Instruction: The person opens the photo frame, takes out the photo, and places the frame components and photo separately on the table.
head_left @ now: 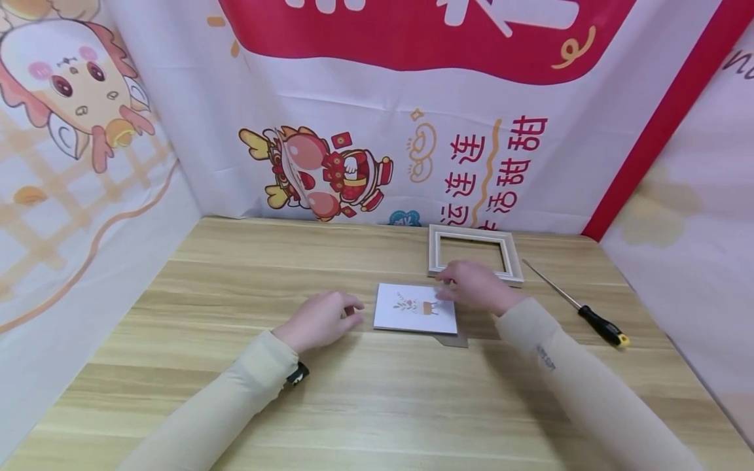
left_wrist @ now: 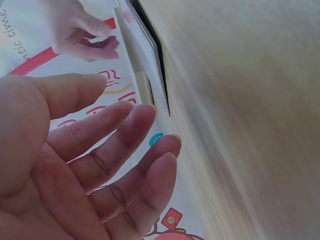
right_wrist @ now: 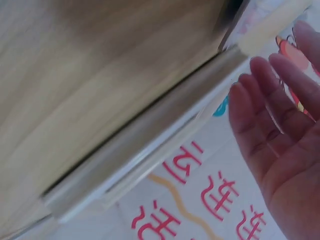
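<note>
A white card with a printed potted plant lies flat in the middle of the table, and a grey corner sticks out from under its near right side. To its left, my left hand is held with loosely bent fingers, touching nothing; the left wrist view shows the palm bare. My right hand hovers over the card's right edge, its fingers relaxed and holding nothing. Just beyond this hand is an empty whitish picture frame, partly covered by it in the head view. In the right wrist view the fingers stay apart from the frame's side.
Right of the frame lies a screwdriver with a black and yellow handle, its shaft pointing toward the frame. Printed cloth hangs behind the wooden table and along both sides.
</note>
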`<state>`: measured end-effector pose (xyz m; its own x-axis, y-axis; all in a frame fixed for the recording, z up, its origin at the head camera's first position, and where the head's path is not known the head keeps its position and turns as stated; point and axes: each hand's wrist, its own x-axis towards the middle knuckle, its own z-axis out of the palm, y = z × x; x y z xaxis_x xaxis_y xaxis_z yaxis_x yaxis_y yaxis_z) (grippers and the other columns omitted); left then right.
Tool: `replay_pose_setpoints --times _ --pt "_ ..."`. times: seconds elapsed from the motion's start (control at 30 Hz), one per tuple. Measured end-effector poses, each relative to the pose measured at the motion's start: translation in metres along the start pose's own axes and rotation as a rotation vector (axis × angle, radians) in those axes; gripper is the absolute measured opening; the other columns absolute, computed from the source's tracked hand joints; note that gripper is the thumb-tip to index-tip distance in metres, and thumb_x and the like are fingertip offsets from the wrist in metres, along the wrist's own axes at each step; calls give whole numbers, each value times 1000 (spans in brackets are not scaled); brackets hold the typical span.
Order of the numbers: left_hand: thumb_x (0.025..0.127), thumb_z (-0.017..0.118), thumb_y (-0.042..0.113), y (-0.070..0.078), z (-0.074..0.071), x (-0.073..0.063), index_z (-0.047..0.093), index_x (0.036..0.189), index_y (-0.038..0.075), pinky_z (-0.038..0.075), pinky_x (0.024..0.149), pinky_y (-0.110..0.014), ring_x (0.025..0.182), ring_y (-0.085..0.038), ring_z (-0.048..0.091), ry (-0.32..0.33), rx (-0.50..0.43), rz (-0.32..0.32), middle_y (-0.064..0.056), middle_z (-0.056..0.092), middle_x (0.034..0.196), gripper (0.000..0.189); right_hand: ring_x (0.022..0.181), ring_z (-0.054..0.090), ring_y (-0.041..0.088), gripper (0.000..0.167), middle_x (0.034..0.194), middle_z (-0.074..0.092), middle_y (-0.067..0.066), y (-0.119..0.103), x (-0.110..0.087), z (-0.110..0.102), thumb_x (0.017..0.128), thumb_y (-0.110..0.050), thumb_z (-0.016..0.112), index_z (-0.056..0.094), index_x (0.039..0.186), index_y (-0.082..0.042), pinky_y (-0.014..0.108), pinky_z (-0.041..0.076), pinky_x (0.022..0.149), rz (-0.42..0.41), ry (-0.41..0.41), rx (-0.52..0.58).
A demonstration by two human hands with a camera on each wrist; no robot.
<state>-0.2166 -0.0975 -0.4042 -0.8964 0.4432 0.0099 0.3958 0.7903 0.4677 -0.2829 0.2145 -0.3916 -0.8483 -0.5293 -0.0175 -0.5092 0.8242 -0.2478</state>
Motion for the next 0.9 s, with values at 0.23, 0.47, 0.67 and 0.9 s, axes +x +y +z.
replay_pose_setpoints --times 0.23,0.47,0.67,0.9 --pt "94 70 23 1 -1 1 75 112 9 51 79 -34 79 -9 59 15 25 30 6 68 88 24 92 59 21 60 109 65 9 -17 7 13 81 -43 81 68 125 -4 42 51 85 19 -63 -43" --pt "93 70 24 -2 2 2 75 112 8 51 80 -34 80 -9 60 24 18 33 5 69 88 25 94 57 25 64 106 64 10 -21 8 20 79 -48 81 69 124 -4 44 49 86 87 -56 -84" --pt "93 70 23 -4 3 2 75 112 9 51 79 -34 78 -8 59 27 14 36 6 68 87 24 104 58 32 65 114 64 15 -21 5 21 80 -48 80 69 124 -3 48 47 94 117 -48 -67" --pt "94 70 24 -4 1 2 75 114 9 51 77 -33 78 -8 58 15 5 24 7 68 88 25 109 55 34 64 117 61 16 -22 3 22 78 -49 81 68 123 -6 50 44 98 202 -38 -43"
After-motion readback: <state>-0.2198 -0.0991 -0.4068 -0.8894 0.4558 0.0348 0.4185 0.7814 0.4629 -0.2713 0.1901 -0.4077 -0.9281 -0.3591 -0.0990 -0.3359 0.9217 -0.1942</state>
